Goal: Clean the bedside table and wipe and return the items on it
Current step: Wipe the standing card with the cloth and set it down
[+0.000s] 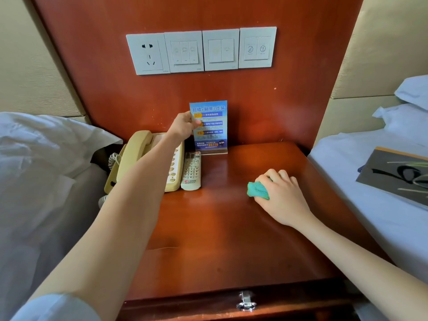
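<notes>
A blue printed sign in a clear stand stands upright at the back of the reddish-brown bedside table. My left hand pinches the sign's left edge, thumb on its front. My right hand holds a bunched green cloth against the tabletop at the right. A beige telephone lies at the table's back left, partly hidden by my left forearm. A white remote control lies right beside the phone.
A row of white wall switches and a socket is mounted on the wooden panel behind. Beds with white linen flank the table; a dark patterned card lies on the right bed. A metal drawer handle shows at the table's front.
</notes>
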Tool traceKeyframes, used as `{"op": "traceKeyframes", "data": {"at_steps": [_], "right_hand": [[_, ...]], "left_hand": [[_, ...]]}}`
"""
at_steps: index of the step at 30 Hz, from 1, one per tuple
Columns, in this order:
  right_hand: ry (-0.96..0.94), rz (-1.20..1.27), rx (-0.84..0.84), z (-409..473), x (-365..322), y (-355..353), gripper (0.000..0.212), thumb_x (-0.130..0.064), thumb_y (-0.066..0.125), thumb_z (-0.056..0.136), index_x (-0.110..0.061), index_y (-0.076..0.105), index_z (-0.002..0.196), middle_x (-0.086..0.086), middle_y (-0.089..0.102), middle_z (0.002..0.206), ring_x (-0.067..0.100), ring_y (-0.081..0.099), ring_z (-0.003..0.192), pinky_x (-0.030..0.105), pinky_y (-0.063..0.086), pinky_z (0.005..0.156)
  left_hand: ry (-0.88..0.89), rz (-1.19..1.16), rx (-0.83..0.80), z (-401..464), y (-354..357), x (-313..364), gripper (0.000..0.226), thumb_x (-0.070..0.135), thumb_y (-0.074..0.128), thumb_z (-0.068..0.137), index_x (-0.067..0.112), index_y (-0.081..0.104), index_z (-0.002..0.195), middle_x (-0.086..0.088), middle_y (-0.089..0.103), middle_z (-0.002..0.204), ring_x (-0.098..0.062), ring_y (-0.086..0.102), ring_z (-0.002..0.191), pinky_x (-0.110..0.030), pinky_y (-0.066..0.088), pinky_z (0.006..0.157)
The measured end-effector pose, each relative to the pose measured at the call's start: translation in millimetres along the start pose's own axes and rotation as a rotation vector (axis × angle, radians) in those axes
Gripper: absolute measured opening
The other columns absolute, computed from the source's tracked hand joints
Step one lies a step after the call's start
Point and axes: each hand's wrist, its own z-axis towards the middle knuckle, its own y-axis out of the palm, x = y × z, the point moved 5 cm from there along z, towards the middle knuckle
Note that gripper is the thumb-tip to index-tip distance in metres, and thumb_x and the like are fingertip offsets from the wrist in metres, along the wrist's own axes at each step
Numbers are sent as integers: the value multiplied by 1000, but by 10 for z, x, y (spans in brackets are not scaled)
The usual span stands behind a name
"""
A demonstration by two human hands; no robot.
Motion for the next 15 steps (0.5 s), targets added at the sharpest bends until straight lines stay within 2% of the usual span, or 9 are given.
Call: {"op": "traceKeyframes", "data": {"at_steps": [2, 5, 10, 15], "right_hand": [[0, 4, 1, -3, -1, 3, 42, -46, 52, 91, -25, 50, 127, -3, 50, 128, 15, 43, 113, 29, 37, 86], [-5, -4, 4, 0, 6, -3, 42, -46, 53, 91, -24, 50, 126, -3, 51, 127, 15, 44, 112, 28, 36, 84], [1, 1, -2, -8, 10, 2, 41, -44, 54, 90, -23, 51, 126, -2, 52, 126, 16, 45, 112, 30, 38, 86], [1, -19, -8, 4, 25, 27, 41, -46, 54, 90, -25, 50, 126, -3, 51, 127, 15, 44, 113, 29, 38, 87]], "left_hand": [[-10, 25, 11, 29, -51, -10, 25, 0, 47, 98, 2, 56, 122, -8, 63, 117, -20, 61, 105, -19, 53, 71], [-30, 108, 59, 64, -220, -31, 20, 2, 49, 98, 3, 56, 117, -14, 62, 123, -27, 60, 112, -38, 52, 92], [-116, 132, 8, 42, -307, -59, 29, 0, 48, 98, -4, 51, 127, -18, 59, 129, -31, 57, 118, -36, 50, 85], [-116, 208, -31, 23, -319, -92, 28, 6, 51, 98, -2, 53, 125, -16, 60, 127, -31, 56, 120, -45, 46, 102]]}}
